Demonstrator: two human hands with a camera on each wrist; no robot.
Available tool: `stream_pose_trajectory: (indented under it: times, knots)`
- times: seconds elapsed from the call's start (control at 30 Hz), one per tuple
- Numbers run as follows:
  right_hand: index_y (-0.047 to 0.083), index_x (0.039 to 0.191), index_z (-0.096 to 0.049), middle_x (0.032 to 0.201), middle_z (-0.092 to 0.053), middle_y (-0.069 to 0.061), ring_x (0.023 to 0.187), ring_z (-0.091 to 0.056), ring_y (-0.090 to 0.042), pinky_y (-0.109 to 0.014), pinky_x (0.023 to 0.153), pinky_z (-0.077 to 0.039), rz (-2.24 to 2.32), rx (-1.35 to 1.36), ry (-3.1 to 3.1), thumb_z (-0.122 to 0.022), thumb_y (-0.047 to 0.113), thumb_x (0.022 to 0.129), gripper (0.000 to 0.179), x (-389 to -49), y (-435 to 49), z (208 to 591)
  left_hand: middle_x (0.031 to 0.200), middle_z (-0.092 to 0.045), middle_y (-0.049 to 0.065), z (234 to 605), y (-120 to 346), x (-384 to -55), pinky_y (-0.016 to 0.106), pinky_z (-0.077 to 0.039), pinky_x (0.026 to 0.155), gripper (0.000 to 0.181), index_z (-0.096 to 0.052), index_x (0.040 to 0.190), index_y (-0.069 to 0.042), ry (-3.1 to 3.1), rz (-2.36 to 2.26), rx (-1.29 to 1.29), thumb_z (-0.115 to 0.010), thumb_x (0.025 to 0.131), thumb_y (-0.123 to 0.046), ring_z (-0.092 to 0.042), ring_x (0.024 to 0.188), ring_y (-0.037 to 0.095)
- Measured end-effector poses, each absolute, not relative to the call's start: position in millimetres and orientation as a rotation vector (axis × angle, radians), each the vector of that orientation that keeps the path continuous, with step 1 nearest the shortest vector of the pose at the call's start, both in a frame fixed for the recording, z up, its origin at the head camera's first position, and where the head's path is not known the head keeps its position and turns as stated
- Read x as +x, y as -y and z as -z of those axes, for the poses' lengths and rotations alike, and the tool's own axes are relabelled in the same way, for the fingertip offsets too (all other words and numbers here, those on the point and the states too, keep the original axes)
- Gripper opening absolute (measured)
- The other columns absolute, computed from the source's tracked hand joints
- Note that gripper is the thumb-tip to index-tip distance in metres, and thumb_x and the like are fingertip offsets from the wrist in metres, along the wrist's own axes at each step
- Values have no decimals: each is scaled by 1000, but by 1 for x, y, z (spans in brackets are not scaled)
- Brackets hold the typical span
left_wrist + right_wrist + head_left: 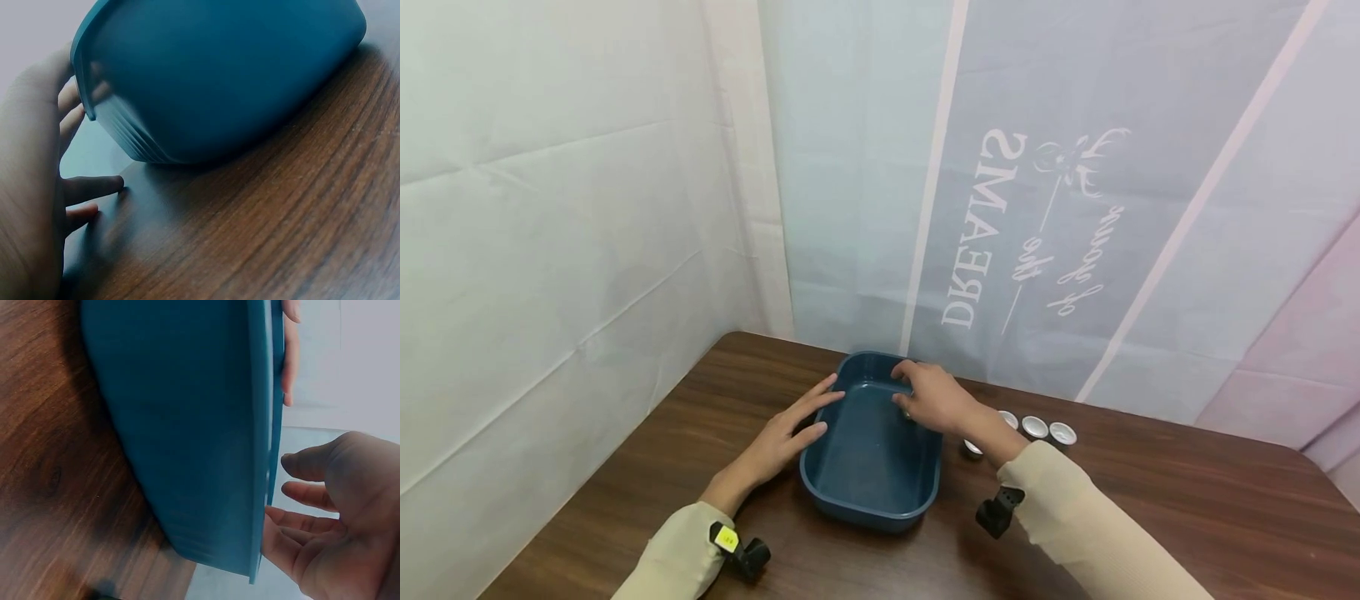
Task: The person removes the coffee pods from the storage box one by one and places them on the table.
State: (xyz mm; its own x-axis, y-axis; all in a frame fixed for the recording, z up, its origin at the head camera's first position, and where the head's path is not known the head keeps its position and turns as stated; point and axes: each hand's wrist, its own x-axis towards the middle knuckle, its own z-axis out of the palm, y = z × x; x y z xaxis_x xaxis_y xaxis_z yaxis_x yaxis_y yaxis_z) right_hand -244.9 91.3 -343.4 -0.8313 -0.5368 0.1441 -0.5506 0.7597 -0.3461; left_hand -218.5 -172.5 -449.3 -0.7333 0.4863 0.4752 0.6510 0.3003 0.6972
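Observation:
A deep blue rectangular basin (876,454) stands on the table with its long sides running away from me. At its left rim, my left hand (786,437) rests with fingers spread and mostly straight; in the left wrist view, some fingers of that left hand (37,169) touch the rim while others extend near the tabletop. My right hand (936,398) reaches over the far right rim, fingers loosely bent. From the right wrist view, thumb and fingers of the right hand (350,512) are apart, some of them against the rim. No held object shows in either hand.
Several small round silver-topped containers, one of them (1034,427), stand right of the basin, partly hidden by my right forearm. The brown wooden table (1150,500) meets a printed cloth backdrop (1000,208) behind and a pale cloth wall (565,250) at left.

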Motion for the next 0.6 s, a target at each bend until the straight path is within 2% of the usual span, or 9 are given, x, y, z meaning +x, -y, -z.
stream_pose_trajectory:
  times: [0.13,0.27,0.37,0.43,0.5,0.6]
  knots:
    - [2,125,-57,108,-64,-13,91,-63,-24,-39,73,-51,-524,860,2928,-65,19,92,37,-246,-92,342,158,-18,4,448,173,-219,62,-24,104,46,-39,147,-14,2395,1399,-1051,-47,101,-16,-18,143,23]
    - [1,129,-54,117,-61,-17,99,-61,-28,-43,79,-50,-475,866,2983,-64,22,93,43,-247,-89,342,158,-18,6,446,172,-217,61,-24,104,46,-40,146,-10,2399,1398,-1037,-47,101,-11,-19,143,25]
    - [3,132,-51,126,-55,-19,108,-57,-30,-44,85,-48,-480,905,3016,-63,23,93,45,-247,-86,343,157,-18,11,440,170,-212,63,-22,105,46,-40,145,-5,2397,1436,-1030,-47,100,-7,-18,143,29]
    - [4,133,-51,127,-54,-19,109,-57,-30,-43,86,-48,-492,930,3021,-63,22,94,45,-247,-85,346,157,-19,16,435,169,-208,64,-21,104,45,-40,144,-2,2393,1455,-1030,-47,99,-4,-18,142,33]
    - [4,133,-51,128,-54,-18,109,-57,-28,-42,87,-47,-498,954,3015,-63,20,94,44,-247,-84,348,156,-19,17,432,168,-206,65,-21,104,45,-41,144,-3,2393,1462,-1029,-47,99,-4,-19,142,35]
    - [4,133,-51,127,-54,-18,107,-57,-27,-42,87,-47,-517,971,3004,-64,17,93,43,-248,-84,353,157,-19,14,435,168,-208,64,-22,103,46,-41,145,-6,2401,1433,-1026,-47,99,-5,-19,142,33]
